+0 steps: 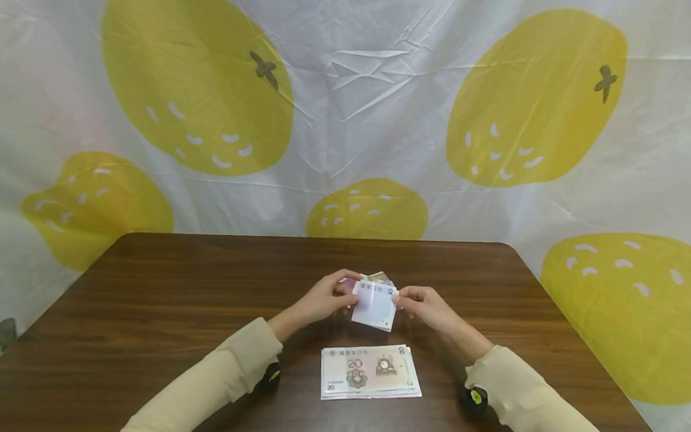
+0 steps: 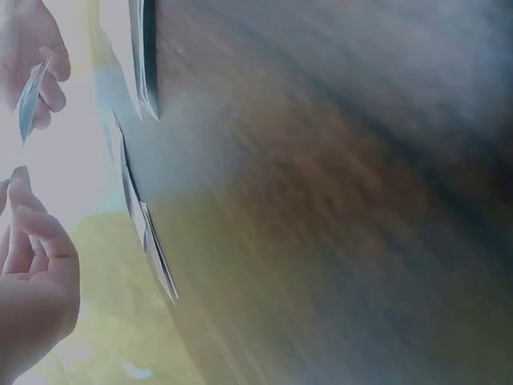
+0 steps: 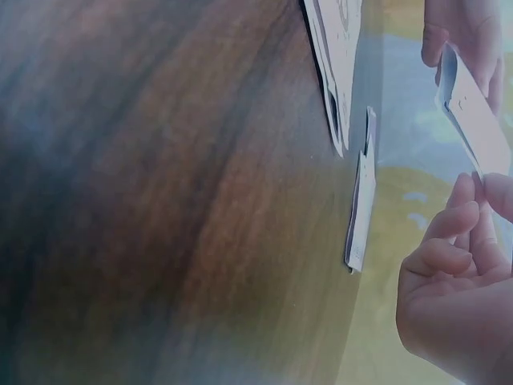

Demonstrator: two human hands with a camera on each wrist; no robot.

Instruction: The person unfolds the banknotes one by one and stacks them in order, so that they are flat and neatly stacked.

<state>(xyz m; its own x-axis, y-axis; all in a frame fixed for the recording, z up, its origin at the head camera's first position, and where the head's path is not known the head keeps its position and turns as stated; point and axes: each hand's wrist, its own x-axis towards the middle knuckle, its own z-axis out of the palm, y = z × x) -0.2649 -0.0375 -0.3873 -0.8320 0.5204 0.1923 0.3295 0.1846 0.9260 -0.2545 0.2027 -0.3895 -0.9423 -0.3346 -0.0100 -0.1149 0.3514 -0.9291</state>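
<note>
In the head view, both hands hold a folded paper banknote [image 1: 375, 305] above the table, one at each side. My left hand [image 1: 323, 295] has its thumb on the note's left edge, with the index finger reaching over its top corner. At the right edge, my right hand [image 1: 429, 307] pinches the note between thumb and fingertips. The right wrist view shows the folded note [image 3: 473, 120] edge-on between the hands, its layers slightly parted. Nearer the body lies a stack of flat banknotes [image 1: 371, 372], with a printed 20 on top.
Behind the held note, more coloured banknotes [image 1: 384, 278] lie on the dark wooden table [image 1: 216, 270], partly hidden by it. A white cloth [image 1: 367, 120] printed with lemons hangs behind the table. Dark wrist-worn devices [image 1: 474, 398] sit beneath the sleeves.
</note>
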